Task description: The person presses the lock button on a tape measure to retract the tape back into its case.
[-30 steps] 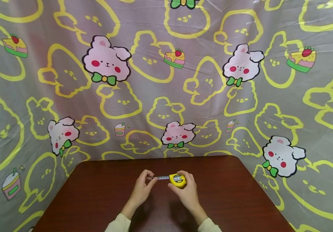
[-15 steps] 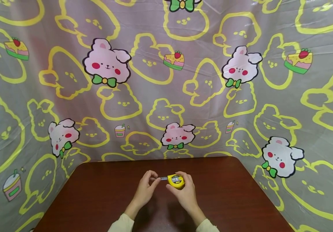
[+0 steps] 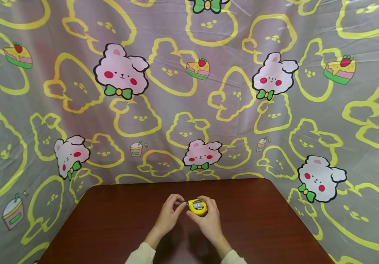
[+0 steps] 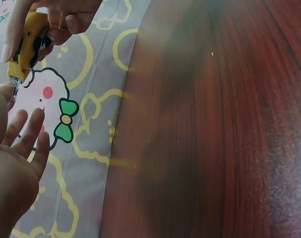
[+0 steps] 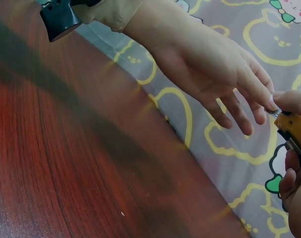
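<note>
My right hand (image 3: 208,219) grips the yellow case of a tape measure (image 3: 197,207), held above the brown table. Thumb and fingers wrap its sides in the head view. My left hand (image 3: 168,215) pinches the tip of the metal blade, of which only a very short piece shows beside the case. In the left wrist view, the tape measure (image 4: 30,42) hangs from the right hand at upper left, and the left hand (image 4: 17,163) has its other fingers spread loosely. The right wrist view shows the left thumb and index at the blade's end (image 5: 274,113).
The dark red-brown wooden table (image 3: 117,220) lies beneath both hands. A grey curtain (image 3: 163,91) printed with rabbits, cakes and cups rises behind the table and along both sides. A black wrist device (image 5: 60,20) sits on the left sleeve.
The exposed blade has shortened from a clear strip to a small stub. My left hand has moved right, and my right hand with the case slightly left, so they are closer together.
</note>
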The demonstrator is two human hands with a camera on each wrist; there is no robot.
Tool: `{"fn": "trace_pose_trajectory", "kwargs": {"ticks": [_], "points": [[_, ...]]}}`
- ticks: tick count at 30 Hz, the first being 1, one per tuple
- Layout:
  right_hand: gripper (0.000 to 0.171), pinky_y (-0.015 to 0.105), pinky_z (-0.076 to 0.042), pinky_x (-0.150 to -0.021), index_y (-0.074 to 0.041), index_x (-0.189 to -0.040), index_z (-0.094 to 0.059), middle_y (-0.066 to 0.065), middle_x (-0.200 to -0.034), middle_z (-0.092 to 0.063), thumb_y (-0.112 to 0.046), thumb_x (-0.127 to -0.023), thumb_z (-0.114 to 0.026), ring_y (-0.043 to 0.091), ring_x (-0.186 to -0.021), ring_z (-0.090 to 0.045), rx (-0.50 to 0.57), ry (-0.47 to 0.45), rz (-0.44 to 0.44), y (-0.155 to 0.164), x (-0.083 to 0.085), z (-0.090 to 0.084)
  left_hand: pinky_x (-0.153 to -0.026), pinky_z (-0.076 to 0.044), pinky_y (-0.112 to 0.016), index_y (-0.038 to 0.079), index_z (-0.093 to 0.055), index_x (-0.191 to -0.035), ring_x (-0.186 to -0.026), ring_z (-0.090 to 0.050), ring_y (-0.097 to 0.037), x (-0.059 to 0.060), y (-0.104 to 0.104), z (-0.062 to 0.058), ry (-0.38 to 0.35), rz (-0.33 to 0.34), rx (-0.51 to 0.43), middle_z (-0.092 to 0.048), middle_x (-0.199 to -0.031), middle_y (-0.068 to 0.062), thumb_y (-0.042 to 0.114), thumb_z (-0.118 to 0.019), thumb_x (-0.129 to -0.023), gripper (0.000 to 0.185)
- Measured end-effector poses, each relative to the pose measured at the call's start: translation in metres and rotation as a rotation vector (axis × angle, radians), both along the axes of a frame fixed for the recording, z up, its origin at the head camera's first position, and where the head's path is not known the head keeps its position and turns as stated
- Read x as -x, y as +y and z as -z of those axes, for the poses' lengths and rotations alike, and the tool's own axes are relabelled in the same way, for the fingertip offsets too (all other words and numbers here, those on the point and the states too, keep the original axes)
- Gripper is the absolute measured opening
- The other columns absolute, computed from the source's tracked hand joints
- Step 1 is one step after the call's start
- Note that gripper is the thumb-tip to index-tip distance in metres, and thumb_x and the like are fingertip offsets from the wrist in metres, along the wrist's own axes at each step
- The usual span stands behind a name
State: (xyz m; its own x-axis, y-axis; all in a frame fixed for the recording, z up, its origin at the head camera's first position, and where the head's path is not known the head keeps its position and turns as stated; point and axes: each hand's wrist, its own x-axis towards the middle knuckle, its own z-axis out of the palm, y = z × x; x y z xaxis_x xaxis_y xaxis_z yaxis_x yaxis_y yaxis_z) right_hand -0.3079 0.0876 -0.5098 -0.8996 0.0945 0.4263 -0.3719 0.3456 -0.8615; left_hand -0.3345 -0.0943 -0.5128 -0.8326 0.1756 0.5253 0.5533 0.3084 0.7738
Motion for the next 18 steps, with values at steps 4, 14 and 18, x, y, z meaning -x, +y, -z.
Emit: {"fn": "trace_pose_trajectory", "kwargs": {"ticks": [4, 14, 18], "points": [[0.058, 0.037, -0.05, -0.084, -0.019, -0.122, -0.065, 0.003, -0.114, -0.055, -0.032, -0.074, -0.096, 0.021, -0.101, -0.055, -0.001, 0.005, 0.003, -0.0009, 0.0003, 0.0003, -0.081, -0.051, -0.032, 0.011, -0.063, -0.108, -0.098, -0.064, -0.02, 0.0, 0.0003, -0.0007, -0.003, 0.0, 0.001, -0.059, -0.108, -0.001, 0.014, -0.066, -0.103, 0.007], [0.062, 0.037, -0.049, -0.084, -0.011, -0.123, -0.065, 0.003, -0.113, -0.055, -0.032, -0.074, -0.096, 0.021, -0.099, -0.055, -0.001, 0.023, -0.005, -0.0038, -0.0009, -0.0007, -0.085, -0.052, -0.035, 0.014, -0.065, -0.111, -0.1, -0.063, -0.019, -0.0016, 0.0019, -0.0036, 0.003, 0.028, 0.04, -0.059, -0.112, 0.001, 0.018, -0.062, -0.106, 0.007], [0.059, 0.037, -0.049, -0.084, -0.012, -0.122, -0.065, 0.003, -0.113, -0.055, -0.029, -0.074, -0.096, 0.021, -0.099, -0.055, 0.0, 0.022, -0.009, -0.0054, -0.0015, -0.0012, -0.087, -0.052, -0.036, 0.016, -0.066, -0.111, -0.099, -0.062, -0.019, -0.0012, 0.0017, -0.0042, 0.017, 0.029, 0.031, -0.059, -0.112, 0.002, 0.017, -0.061, -0.107, 0.007]]}}
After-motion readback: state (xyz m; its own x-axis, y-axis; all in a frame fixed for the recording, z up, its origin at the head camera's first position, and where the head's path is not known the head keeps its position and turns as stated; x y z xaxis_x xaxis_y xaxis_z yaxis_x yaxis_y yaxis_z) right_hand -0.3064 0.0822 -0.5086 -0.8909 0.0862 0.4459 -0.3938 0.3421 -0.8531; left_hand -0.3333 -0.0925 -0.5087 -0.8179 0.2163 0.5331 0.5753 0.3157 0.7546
